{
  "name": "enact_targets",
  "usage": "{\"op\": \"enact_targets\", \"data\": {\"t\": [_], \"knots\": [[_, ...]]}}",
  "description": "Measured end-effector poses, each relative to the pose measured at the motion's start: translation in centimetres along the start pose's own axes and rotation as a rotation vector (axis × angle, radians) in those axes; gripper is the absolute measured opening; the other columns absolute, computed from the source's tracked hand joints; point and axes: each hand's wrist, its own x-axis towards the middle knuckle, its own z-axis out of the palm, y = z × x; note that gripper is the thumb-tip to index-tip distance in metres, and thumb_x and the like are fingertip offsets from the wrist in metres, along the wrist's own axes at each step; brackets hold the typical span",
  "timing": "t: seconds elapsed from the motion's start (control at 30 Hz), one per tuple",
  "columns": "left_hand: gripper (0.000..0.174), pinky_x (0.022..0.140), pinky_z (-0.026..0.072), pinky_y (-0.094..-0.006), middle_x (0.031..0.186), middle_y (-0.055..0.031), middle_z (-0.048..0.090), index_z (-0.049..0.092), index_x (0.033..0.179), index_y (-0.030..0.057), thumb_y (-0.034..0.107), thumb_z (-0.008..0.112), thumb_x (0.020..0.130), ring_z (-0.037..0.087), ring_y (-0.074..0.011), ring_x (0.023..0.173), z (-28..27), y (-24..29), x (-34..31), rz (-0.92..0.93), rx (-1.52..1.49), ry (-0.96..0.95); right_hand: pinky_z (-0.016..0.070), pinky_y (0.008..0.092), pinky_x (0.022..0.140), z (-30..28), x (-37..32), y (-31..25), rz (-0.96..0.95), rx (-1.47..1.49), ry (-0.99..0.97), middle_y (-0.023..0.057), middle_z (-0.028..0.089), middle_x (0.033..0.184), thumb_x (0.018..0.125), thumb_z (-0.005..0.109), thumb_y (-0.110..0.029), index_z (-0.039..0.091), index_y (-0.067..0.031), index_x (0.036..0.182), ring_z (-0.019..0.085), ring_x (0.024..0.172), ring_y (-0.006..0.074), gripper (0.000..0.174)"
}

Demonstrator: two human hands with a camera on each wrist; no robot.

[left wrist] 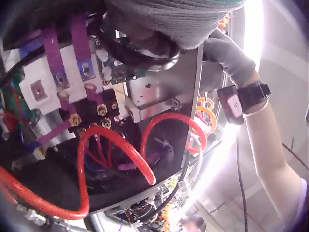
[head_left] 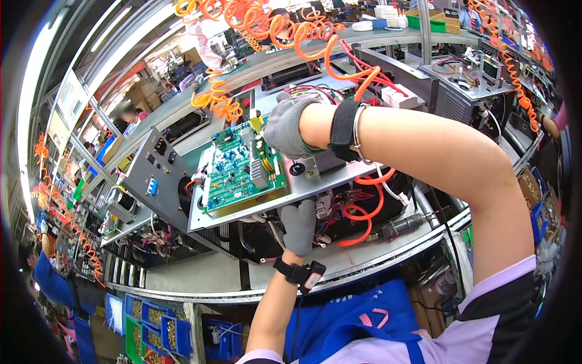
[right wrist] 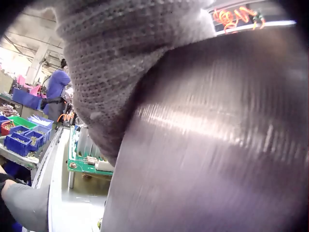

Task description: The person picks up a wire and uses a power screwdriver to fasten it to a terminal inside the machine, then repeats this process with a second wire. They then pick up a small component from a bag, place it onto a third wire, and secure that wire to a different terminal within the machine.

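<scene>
A green circuit board point(head_left: 239, 170) with pale finned heat sinks sits on a metal panel point(head_left: 242, 217) of an open machine. My right hand point(head_left: 288, 130), in a grey glove, reaches over the panel beside the board, its fingertips hidden. Close to that hand, a dark grey metal surface point(right wrist: 217, 145) fills much of the right wrist view. Below the panel's front edge is my gloved left hand point(head_left: 298, 227), fingers out of sight under it. In the left wrist view the left glove point(left wrist: 178, 19) is near a dark round part with a shiny rim point(left wrist: 166, 63); I cannot tell whether it grips it.
A thick red cable point(left wrist: 82, 169) loops below the panel near purple-sleeved terminals point(left wrist: 81, 46). Orange coiled air hoses point(head_left: 254, 24) hang overhead. The conveyor rail point(head_left: 339, 267) runs along the front. Blue bins point(head_left: 176, 333) of small parts stand at lower left.
</scene>
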Motion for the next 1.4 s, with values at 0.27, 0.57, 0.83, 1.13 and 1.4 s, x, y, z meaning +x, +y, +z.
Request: {"op": "enact_targets", "data": {"t": [0.27,0.57,0.83,1.13,1.4], "knots": [[0.030,0.090,0.0491,-0.0343,0.113,-0.0135,0.064,0.061,0.122,0.0046,0.009,0.052,0.093,0.061,-0.0236,0.103,5.0,-10.8,-2.4,0.101,0.386,-0.261,0.0489,0.0435,0.088,-2.4,-0.6,-1.8,-0.032,-0.058,-0.148,0.0147,0.073,0.102,0.073,0.076,-0.033,0.075,-0.0074,0.102,0.068,0.100,0.0322,0.039],[0.025,0.076,0.0541,-0.0364,0.092,-0.0120,0.071,0.069,0.107,0.0024,0.009,0.060,0.085,0.069,-0.0278,0.082,-2.2,0.7,0.7,0.184,0.602,-0.413,0.0442,0.0429,0.094,0.0,1.9,-2.5,-0.051,-0.054,-0.152,0.0126,0.074,0.093,0.073,0.075,-0.026,0.075,-0.0076,0.094,0.070,0.094,0.0303,0.028],[0.010,0.059,0.0471,-0.0374,0.070,-0.0122,0.063,0.065,0.082,-0.0006,0.009,0.063,0.080,0.056,-0.0253,0.057,0.6,0.8,-0.6,-0.220,-0.428,0.218,0.0464,0.0420,0.092,-2.9,1.1,-3.3,-0.065,-0.067,-0.326,0.0140,0.073,0.096,0.073,0.074,-0.026,0.075,-0.0048,0.098,0.070,0.095,0.0324,0.032],[0.019,0.057,0.0425,-0.0293,0.068,-0.0087,0.057,0.059,0.083,0.0006,0.015,0.070,0.086,0.053,-0.0148,0.062,-1.6,1.9,-2.2,-0.265,-0.402,0.088,0.0457,0.0461,0.090,-1.7,1.6,-3.2,-0.028,-0.073,-0.175,0.0156,0.073,0.093,0.074,0.072,-0.020,0.074,-0.0040,0.098,0.069,0.094,0.0330,0.029],[0.027,0.078,0.0517,-0.0334,0.091,-0.0128,0.068,0.063,0.111,-0.0024,0.010,0.068,0.087,0.065,-0.0203,0.081,-4.7,1.9,-3.7,0.005,-0.042,0.188,0.0462,0.0439,0.082,-5.3,1.4,-0.3,0.099,-0.225,0.155,0.0081,0.071,0.081,0.074,0.070,-0.019,0.072,-0.0107,0.087,0.069,0.079,0.0269,0.016]]}}
